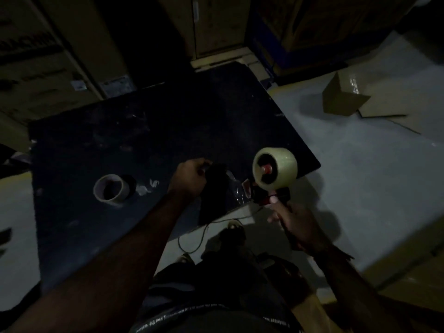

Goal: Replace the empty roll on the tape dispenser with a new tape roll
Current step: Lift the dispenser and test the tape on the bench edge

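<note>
A red and black tape dispenser is held upright off the table's right corner, with my right hand closed around its handle. A full pale tape roll sits on its hub. My left hand reaches over the dark table and pinches something dark; a strip of clear tape stretches between that hand and the dispenser. An empty cardboard core stands on the table to the left, with white scraps beside it.
A small cardboard box sits on the pale floor at the right. Stacked cartons stand behind the table. A thin cable loops on the floor by my feet. The scene is dim.
</note>
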Tool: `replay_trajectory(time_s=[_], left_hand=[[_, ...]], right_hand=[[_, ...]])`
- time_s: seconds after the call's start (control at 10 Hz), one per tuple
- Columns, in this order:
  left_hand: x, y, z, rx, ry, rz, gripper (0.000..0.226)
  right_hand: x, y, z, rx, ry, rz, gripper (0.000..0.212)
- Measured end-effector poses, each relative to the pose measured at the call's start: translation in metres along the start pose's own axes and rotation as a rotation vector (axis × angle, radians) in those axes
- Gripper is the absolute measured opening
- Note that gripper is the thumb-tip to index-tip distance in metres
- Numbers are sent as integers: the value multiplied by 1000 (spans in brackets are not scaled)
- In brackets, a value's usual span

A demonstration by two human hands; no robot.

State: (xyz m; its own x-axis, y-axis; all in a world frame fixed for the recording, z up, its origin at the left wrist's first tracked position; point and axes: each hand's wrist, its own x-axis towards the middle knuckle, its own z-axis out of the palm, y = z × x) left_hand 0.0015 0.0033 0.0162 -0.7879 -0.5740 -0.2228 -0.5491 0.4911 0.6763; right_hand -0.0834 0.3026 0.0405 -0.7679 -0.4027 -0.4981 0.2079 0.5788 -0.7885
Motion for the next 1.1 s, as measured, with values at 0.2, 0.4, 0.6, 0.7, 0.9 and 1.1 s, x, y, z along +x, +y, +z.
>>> replay_trajectory(time_s=[0.2,0.4,0.6,0.7,0.9,1.1], left_hand=[[-15,-7,-33,-37,171,-9,52],[-25,-16,-65,69,191,-62,67],[-43,-32,-75,318,36,-214,77],[-52,-43,-80,311,126,-234,76],[-53,-59,-90,387,211,-313,87],[-36,-39,-122,546,241,-331,87]], right_hand=[[48,-34,34,-168,-48,-87,48],[95,-77,76,-123,-122,1,49],[139,-107,131,-69,-217,87,54],[150,-116,154,-90,-279,103,52],[178,-122,174,-258,-475,150,38],[170,-162,174,-544,-639,207,56]])
